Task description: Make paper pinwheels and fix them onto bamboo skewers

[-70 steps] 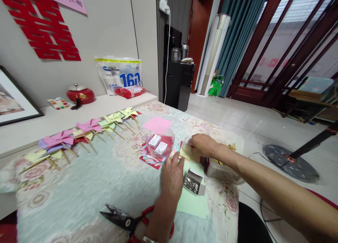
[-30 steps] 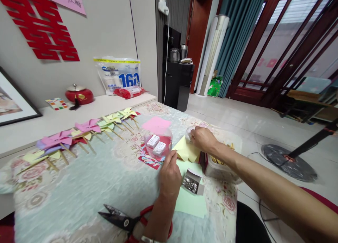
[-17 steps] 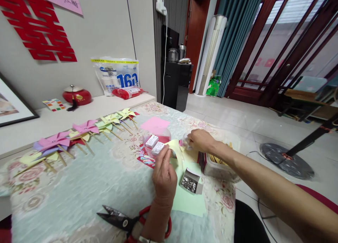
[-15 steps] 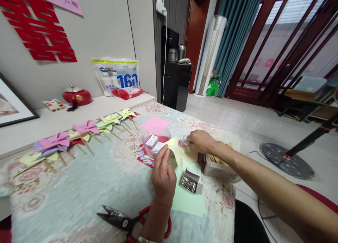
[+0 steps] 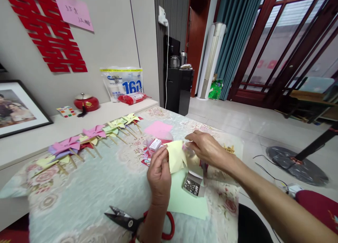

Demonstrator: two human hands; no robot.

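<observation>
My left hand [image 5: 160,178] pinches a pale yellow sheet of paper [image 5: 176,157] by its left edge, and the sheet has cuts in it. Close to the right side of this paper is my right hand [image 5: 208,148], its fingers curled together; whatever they hold is too small or hidden to name. Below the hands, a small open cardboard box [image 5: 192,187] of shiny metal pieces rests on green paper [image 5: 186,204]. Red-handled scissors [image 5: 128,222] lie open under my left forearm. A small white box [image 5: 155,144] sits just beyond my left hand.
Finished paper pinwheels [image 5: 93,132] on sticks line the table's far left edge. Pink paper [image 5: 158,128] lies at the back. A tub holding wooden sticks [image 5: 229,149] stands at the right, partly behind my right arm. The tablecloth [image 5: 105,179] is floral.
My right hand has drawn back slightly from the clear container toward the yellow paper. My left hand has turned the paper so its face shows more. The view has shifted slightly.
</observation>
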